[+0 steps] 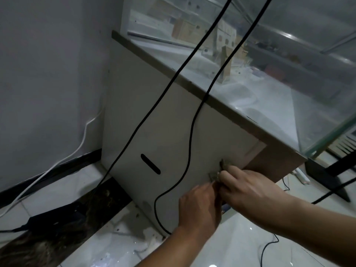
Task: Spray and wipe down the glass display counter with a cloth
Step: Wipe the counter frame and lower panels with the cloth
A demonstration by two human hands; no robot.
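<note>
Gripping a small grey cloth (pixel 214 175) between them, both hands are working low on the white side panel (pixel 169 135) of the counter (pixel 154 58), near its right corner and well below the glass (pixel 289 54).

- **Handling:** The cloth is looking light, soft and limp, so it is likely bunching easily. Taking it by a gathered fold is probably giving better control than taking a loose edge.
- **Right hand (pixel 248 187):** It is lying over the cloth with fingers bent, holding it against the panel.
- **Left hand (pixel 200 205):** It is closing narrowly, fingers curled, and appears to be pinching the cloth's lower edge.

Two black cables (pixel 134 132) are hanging across the panel. No spray bottle is showing.
</note>
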